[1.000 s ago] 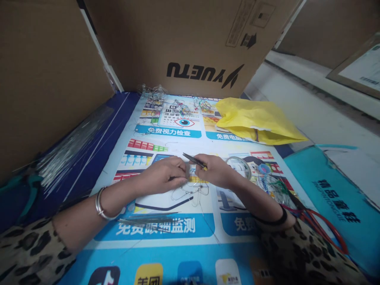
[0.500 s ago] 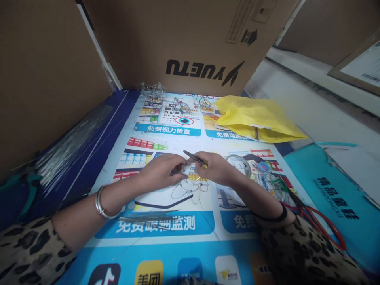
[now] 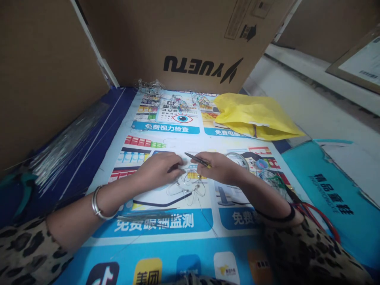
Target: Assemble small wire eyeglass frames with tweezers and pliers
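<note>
My right hand (image 3: 218, 168) is closed around dark, slim-nosed pliers (image 3: 197, 159) with a bit of yellow at the handle. Their tip points up and left, toward my other hand. My left hand (image 3: 162, 170) pinches thin wire at its fingertips; the exact grip is hard to make out. Below and between both hands is a bent wire piece (image 3: 187, 186) with loops and small beads, one long end trailing toward me. A bundle of straight wires (image 3: 145, 217) lies near my left forearm.
A yellow bag (image 3: 255, 114) lies at the back right, before a tall cardboard box (image 3: 190, 35). Tangled wire pieces (image 3: 151, 87) sit at the back left. More straight wires (image 3: 62, 146) and teal-handled pliers (image 3: 25, 190) lie left. Red-handled cutters (image 3: 320, 217) rest by my right sleeve.
My left hand has drawn slightly left, so the gap between my hands is wider. The pliers have shifted a little to the right and down. The view has tilted slightly.
</note>
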A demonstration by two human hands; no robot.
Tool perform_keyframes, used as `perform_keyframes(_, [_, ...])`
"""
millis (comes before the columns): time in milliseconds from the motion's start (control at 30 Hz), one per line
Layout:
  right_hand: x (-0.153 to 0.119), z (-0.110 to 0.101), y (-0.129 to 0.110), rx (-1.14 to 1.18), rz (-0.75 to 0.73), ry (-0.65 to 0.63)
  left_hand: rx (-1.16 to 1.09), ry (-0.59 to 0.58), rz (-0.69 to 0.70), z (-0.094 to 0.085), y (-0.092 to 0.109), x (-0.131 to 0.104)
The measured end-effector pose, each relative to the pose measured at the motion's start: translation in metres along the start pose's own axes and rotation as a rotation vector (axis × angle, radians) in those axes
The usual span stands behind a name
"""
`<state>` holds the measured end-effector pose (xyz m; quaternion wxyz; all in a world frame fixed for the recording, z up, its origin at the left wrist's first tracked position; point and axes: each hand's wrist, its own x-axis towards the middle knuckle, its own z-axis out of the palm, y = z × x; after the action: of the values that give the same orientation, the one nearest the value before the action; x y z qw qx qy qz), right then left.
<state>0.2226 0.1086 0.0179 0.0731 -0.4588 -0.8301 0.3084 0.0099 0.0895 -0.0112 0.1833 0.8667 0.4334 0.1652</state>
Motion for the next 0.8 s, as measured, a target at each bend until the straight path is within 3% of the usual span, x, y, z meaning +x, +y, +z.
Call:
perform_keyframes(100, [-0.01,0.0,0.002,-0.055,0.024,0.063,0.023,-0.006,0.017,-0.012,0.0,-0.005])
perform_keyframes(333, [-0.032,0.001,0.0,-0.128,0.022,0.06,0.071,-0.088,0.239,-0.038,0.008,-0.023])
perform_keyframes(467, [-0.026,0.007,0.005,-0.272,-0.009,0.245,0.078,-0.219,0.332,-0.036,0.016,-0.027])
perform_keyframes(533, [-0.017,0.013,0.009,-0.388,-0.006,0.277,0.075,-0.258,0.353,-0.034,0.018,-0.028])
perform_keyframes(667, [-0.002,0.024,0.015,-0.568,-0.018,0.311,0.088,-0.257,0.351,-0.032,0.016,-0.032])
perform_keyframes(800, [-0.008,0.021,0.014,-0.522,-0.12,0.368,0.081,-0.239,0.363,-0.031,0.011,-0.035])
